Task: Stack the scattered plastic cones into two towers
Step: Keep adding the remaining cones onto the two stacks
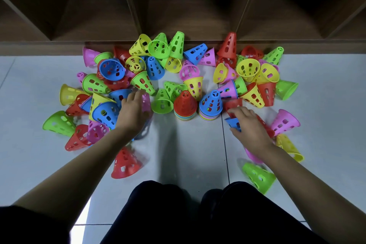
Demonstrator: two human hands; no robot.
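Two short towers of nested perforated plastic cones upright on pale tiled floor (188, 144): red-topped tower (185, 106), blue-topped tower (211, 105) just beside; loose multicoloured cones scattered around; left hand (132, 111) fingers spread over blurred pink cone (146, 102), grasp unclear; right hand (247, 123) curled onto small blue cone (234, 122), near blue-topped tower.

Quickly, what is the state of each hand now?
Left hand: open, fingers spread over a pink cone, not clearly gripping it.
Right hand: closed on a blue cone.
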